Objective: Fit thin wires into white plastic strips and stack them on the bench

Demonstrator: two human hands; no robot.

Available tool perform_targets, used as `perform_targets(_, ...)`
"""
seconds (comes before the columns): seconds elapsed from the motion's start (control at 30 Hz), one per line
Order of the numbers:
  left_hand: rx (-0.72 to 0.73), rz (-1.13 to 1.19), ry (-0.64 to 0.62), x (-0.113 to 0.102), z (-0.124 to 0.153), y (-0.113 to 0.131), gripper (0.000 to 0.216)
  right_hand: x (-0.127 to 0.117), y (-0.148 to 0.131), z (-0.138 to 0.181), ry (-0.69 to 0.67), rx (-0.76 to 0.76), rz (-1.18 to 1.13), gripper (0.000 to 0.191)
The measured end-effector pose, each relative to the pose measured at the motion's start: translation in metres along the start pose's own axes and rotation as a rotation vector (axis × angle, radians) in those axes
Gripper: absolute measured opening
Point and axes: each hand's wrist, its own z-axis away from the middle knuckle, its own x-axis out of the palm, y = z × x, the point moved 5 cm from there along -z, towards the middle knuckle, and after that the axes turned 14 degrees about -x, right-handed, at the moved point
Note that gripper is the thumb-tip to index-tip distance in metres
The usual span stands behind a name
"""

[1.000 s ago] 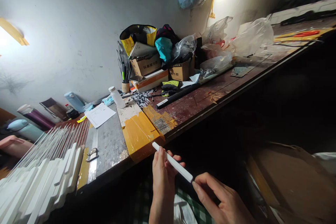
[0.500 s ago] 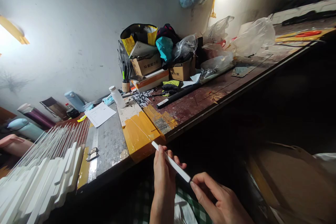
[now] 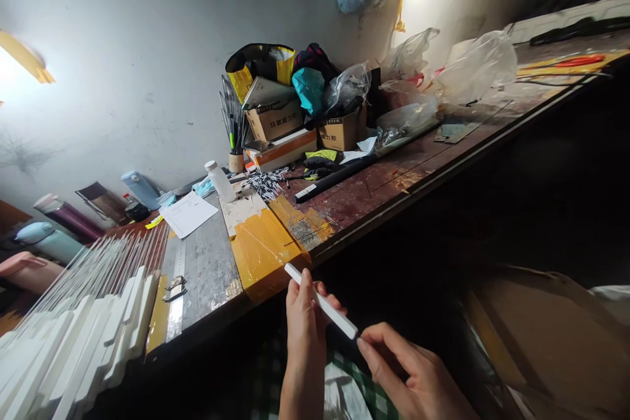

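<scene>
My left hand (image 3: pixel 304 325) grips a short white flat stick (image 3: pixel 325 305) near its middle, just below the front edge of the workbench. The stick slants from upper left to lower right. My right hand (image 3: pixel 406 374) pinches its lower right end with thumb and forefinger. Both hands hover over my lap, in front of the yellow-taped patch (image 3: pixel 260 249) of the bench.
A fanned row of white sticks with thin rods (image 3: pixel 83 328) lies at the left on the bench. A metal ruler plate (image 3: pixel 197 269), a paper sheet (image 3: pixel 187 213), a white bottle (image 3: pixel 220 182), boxes and bags (image 3: pixel 295 105) crowd the back. Another person's arm (image 3: pixel 24 272) rests at far left. A cardboard box (image 3: pixel 546 335) stands at the right.
The hands and stick have shifted very slightly; the stick's upper end sits a little higher. Nothing else has moved.
</scene>
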Motion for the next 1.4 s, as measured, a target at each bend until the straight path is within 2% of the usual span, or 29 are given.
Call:
perform_targets(0.2, 0.001, 0.005, -0.065, 0.002, -0.005, -0.005, 0.03, -0.002, 0.001, -0.001, -0.046, 0.082, -0.019, 0.032)
perform_targets(0.37, -0.038, 0.1, 0.0, -0.003, 0.0, -0.008, 0.026, -0.003, 0.001, -0.002, -0.074, 0.196, -0.222, 0.031)
perform_targets(0.5, -0.014, 0.201, 0.014, -0.006, 0.003, -0.007, 0.019, 0.0, 0.006, -0.003, -0.054, 0.257, -0.357, 0.034)
perform_targets(0.57, -0.023, 0.232, 0.021, -0.007, 0.005, -0.008, 0.017, 0.0, 0.009, -0.003, -0.025, 0.262, -0.336, 0.031)
perform_targets(0.7, -0.047, 0.241, 0.029, -0.007, 0.008, -0.009, 0.021, 0.001, 0.017, 0.0, 0.011, 0.23, -0.153, 0.025)
perform_targets(0.93, -0.029, 0.248, 0.04, -0.008, 0.007, -0.006, 0.011, -0.002, 0.013, 0.0, 0.084, 0.075, 0.065, 0.023)
perform_targets(1.07, -0.05, 0.253, 0.035, -0.005, 0.006, -0.007, 0.021, -0.006, 0.004, -0.002, 0.115, 0.022, 0.1, 0.022)
perform_targets(1.2, -0.018, 0.193, 0.013, -0.005, 0.007, -0.007, 0.016, -0.005, 0.007, 0.0, 0.096, 0.047, 0.094, 0.021)
perform_targets(1.4, -0.016, 0.239, 0.0, -0.007, 0.012, -0.011, 0.018, -0.001, 0.014, 0.005, 0.107, 0.056, 0.046, 0.021)
